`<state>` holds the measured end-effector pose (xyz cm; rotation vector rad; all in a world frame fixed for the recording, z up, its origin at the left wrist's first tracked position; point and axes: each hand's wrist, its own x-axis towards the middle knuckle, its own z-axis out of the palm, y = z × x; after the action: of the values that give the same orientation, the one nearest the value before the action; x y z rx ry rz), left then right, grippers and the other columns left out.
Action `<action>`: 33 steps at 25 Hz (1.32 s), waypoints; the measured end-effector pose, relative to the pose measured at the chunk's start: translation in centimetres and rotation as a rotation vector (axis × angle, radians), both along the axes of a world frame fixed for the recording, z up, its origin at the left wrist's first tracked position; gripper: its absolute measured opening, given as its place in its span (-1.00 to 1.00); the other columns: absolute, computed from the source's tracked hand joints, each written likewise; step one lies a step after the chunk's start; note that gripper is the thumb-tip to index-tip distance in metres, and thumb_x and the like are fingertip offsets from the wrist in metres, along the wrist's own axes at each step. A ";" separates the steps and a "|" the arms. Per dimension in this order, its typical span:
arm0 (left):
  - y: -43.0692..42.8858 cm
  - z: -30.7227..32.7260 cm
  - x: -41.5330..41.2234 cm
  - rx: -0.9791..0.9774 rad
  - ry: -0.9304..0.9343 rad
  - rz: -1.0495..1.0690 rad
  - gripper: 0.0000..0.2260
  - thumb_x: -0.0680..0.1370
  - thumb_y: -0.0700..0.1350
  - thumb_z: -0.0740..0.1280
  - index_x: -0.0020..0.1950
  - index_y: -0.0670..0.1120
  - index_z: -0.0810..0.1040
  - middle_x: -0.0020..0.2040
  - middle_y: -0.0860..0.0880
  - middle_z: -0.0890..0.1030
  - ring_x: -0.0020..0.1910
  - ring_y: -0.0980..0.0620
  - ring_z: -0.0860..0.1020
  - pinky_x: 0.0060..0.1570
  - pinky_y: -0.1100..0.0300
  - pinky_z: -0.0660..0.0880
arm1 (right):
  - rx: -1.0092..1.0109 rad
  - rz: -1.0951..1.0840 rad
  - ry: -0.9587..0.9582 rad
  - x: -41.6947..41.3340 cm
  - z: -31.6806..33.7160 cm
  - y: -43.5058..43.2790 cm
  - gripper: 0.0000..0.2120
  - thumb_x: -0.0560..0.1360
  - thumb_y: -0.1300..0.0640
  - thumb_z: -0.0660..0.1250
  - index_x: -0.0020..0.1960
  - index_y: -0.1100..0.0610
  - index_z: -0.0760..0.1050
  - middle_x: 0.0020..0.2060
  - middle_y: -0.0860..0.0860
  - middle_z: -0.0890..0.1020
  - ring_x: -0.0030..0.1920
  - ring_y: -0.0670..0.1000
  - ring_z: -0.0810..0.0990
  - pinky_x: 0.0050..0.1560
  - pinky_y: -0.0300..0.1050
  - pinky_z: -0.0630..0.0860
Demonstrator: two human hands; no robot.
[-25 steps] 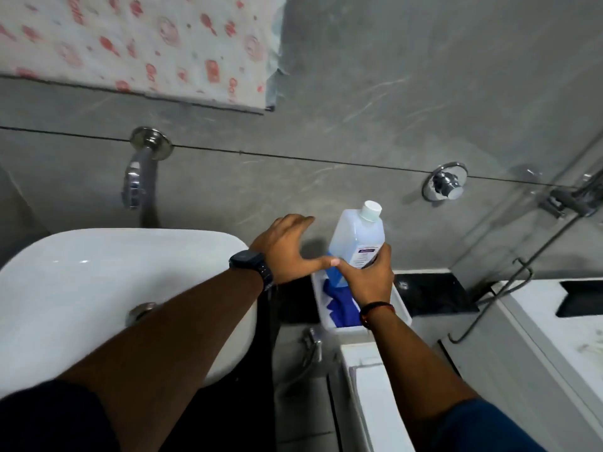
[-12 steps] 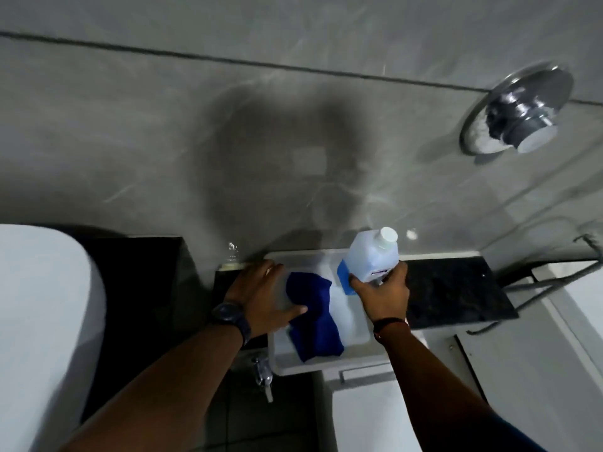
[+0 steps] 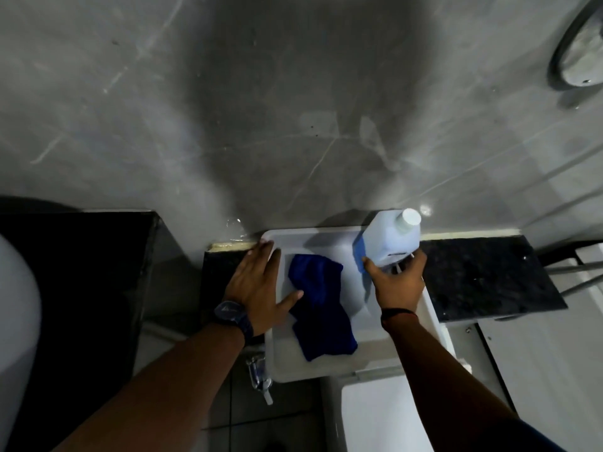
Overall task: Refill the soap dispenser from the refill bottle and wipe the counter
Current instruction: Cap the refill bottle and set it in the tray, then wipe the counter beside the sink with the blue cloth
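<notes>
place: home bathroom
walls: grey veined stone-look tile [image 3: 130, 109]
fixtures: white basin edge [image 3: 16, 288] at left; chrome tap [image 3: 259, 378] low on wall; round chrome wall fitting [image 3: 580, 50] upper right
ledge: dark speckled stone counter [image 3: 489, 282] against wall

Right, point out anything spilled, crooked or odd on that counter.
Nothing looks spilled. The blue cloth lies crumpled inside the white tray, and the refill bottle, capped, leans tilted in the right hand. No soap dispenser is in view.
</notes>
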<state>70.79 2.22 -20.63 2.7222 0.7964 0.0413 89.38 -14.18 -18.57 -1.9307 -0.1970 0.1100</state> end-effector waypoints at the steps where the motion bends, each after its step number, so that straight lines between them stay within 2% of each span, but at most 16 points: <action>1: 0.0 0.1 0.0 0.006 -0.016 -0.004 -0.18 0.43 0.40 -0.06 0.51 -0.13 0.00 0.54 -0.12 -0.06 0.51 -0.07 -0.06 0.41 0.11 -0.19 | -0.019 -0.058 -0.037 -0.7 0.2 0.0 -0.17 0.18 0.00 0.63 0.31 0.10 0.29 0.21 0.07 0.52 0.19 0.04 0.51 0.17 -0.07 0.51; 3: -0.1 0.4 0.0 0.012 -0.034 -0.011 -0.25 0.48 0.33 -0.04 0.50 -0.14 0.02 0.54 -0.14 -0.04 0.51 -0.07 -0.06 0.40 0.12 -0.19 | -0.158 -0.188 -0.253 -3.1 0.2 -0.2 -0.16 0.21 -0.25 0.52 0.30 0.17 0.31 0.16 0.13 0.50 0.16 0.07 0.46 0.19 -0.03 0.45; 4: -0.2 0.6 0.0 0.019 -0.040 -0.017 -0.28 0.50 0.29 -0.02 0.50 -0.15 0.03 0.54 -0.15 -0.03 0.51 -0.08 -0.05 0.40 0.12 -0.18 | -0.227 -0.179 -0.354 -4.6 0.1 -0.1 -0.19 0.24 -0.32 0.44 0.26 0.17 0.33 0.12 0.13 0.49 0.13 0.08 0.45 0.15 -0.03 0.46; 6: -0.1 0.8 0.0 0.034 -0.036 -0.033 -0.34 0.54 0.24 0.02 0.50 -0.15 0.03 0.54 -0.16 -0.02 0.51 -0.09 -0.05 0.40 0.12 -0.16 | -0.369 0.071 -0.390 -6.8 -0.2 0.4 -0.27 0.28 -0.35 0.34 0.27 0.07 0.31 0.12 0.08 0.49 0.11 0.04 0.45 0.09 -0.07 0.47; 9: 0.2 1.0 0.1 0.056 -0.034 -0.035 -0.40 0.57 0.17 0.03 0.50 -0.15 0.04 0.54 -0.16 0.01 0.50 -0.09 -0.02 0.41 0.11 -0.10 | -0.705 0.573 -0.263 -7.3 -1.5 1.6 -0.21 0.28 -0.36 0.30 0.40 -0.09 0.15 0.30 0.09 0.39 0.20 0.11 0.42 0.14 0.00 0.47; 11: 0.3 1.1 0.1 0.074 -0.025 -0.034 -0.42 0.58 0.15 0.02 0.50 -0.14 0.04 0.53 -0.16 0.02 0.50 -0.09 0.00 0.42 0.09 -0.06 | -0.903 0.734 -0.248 -6.7 -2.6 2.2 -0.22 0.35 -0.30 0.32 0.45 -0.12 0.08 0.37 0.13 0.29 0.26 0.17 0.38 0.19 0.07 0.45; 12: 0.4 1.2 0.2 0.075 -0.017 -0.037 -0.43 0.59 0.15 0.02 0.50 -0.14 0.06 0.53 -0.16 0.03 0.50 -0.09 0.01 0.42 0.08 -0.03 | -0.914 0.744 -0.236 -6.6 -3.0 2.5 -0.27 0.39 -0.23 0.34 0.45 -0.11 0.11 0.38 0.13 0.28 0.28 0.18 0.37 0.21 0.07 0.44; 15: 0.6 2.4 0.1 0.077 -0.006 -0.057 -0.44 0.57 0.16 0.06 0.48 -0.12 0.14 0.52 -0.15 0.09 0.47 -0.13 0.11 0.40 0.02 0.10 | -0.770 0.654 -0.215 -6.6 -3.2 3.2 -0.44 0.47 0.01 0.36 0.42 -0.03 0.26 0.33 0.14 0.38 0.26 0.18 0.44 0.25 0.04 0.44; 18: 1.0 4.9 -0.8 0.070 -0.086 -0.098 -0.49 0.55 0.15 0.12 0.43 -0.07 0.24 0.47 -0.11 0.22 0.40 -0.12 0.24 0.33 -0.03 0.25 | -0.629 0.523 -0.265 -7.3 -1.2 3.9 -0.53 0.47 0.09 0.35 0.35 0.00 0.36 0.18 0.13 0.53 0.14 0.16 0.52 0.18 0.01 0.48; 20: 1.1 7.8 -2.5 0.032 -0.143 -0.099 -0.51 0.53 0.14 0.18 0.40 -0.05 0.29 0.41 -0.07 0.31 0.35 -0.11 0.31 0.28 -0.02 0.33 | -0.526 0.455 -0.303 -8.4 1.9 4.1 -0.54 0.43 0.14 0.38 0.31 0.01 0.41 0.10 0.15 0.56 0.06 0.19 0.54 0.07 -0.02 0.50; 23: 0.9 13.7 -6.6 -0.005 -0.256 -0.074 -0.54 0.51 0.10 0.24 0.35 -0.08 0.37 0.31 -0.10 0.42 0.24 -0.12 0.41 0.20 0.00 0.40 | -0.379 0.367 -0.350 -11.9 8.2 3.7 -0.53 0.40 0.18 0.41 0.30 0.06 0.44 0.02 0.15 0.57 -0.02 0.18 0.56 -0.05 -0.14 0.42; 27: -1.0 22.5 -14.5 -0.019 -0.414 -0.114 -0.64 0.51 0.00 0.28 0.25 -0.13 0.48 0.17 -0.15 0.51 0.11 -0.17 0.49 0.12 -0.01 0.44 | -0.252 0.318 -0.432 -20.6 15.8 1.6 -0.55 0.36 0.28 0.41 0.24 0.15 0.49 -0.01 0.19 0.61 0.02 0.24 0.54 -0.01 -0.04 0.44; 29: -2.7 26.4 -20.4 -0.013 -0.488 -0.148 -0.65 0.47 -0.02 0.33 0.20 -0.14 0.51 0.12 -0.17 0.53 0.07 -0.18 0.51 0.11 -0.02 0.45 | -0.222 0.320 -0.429 -27.1 18.5 0.0 -0.57 0.37 0.26 0.40 0.24 0.16 0.49 0.01 0.19 0.61 0.05 0.22 0.52 0.06 0.00 0.44; 33: -5.5 29.6 -33.4 0.060 -0.576 -0.191 -0.64 0.40 -0.02 0.40 0.12 -0.18 0.56 0.00 -0.19 0.56 -0.06 -0.20 0.53 -0.01 0.00 0.49 | -0.232 0.363 -0.368 -40.5 19.9 -2.0 -0.60 0.38 0.24 0.40 0.21 0.17 0.50 0.04 0.21 0.60 0.06 0.23 0.52 0.09 -0.01 0.43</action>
<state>37.40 -3.28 8.94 2.6074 0.3699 0.7752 48.83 -16.22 1.34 -2.1161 -0.8107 0.0163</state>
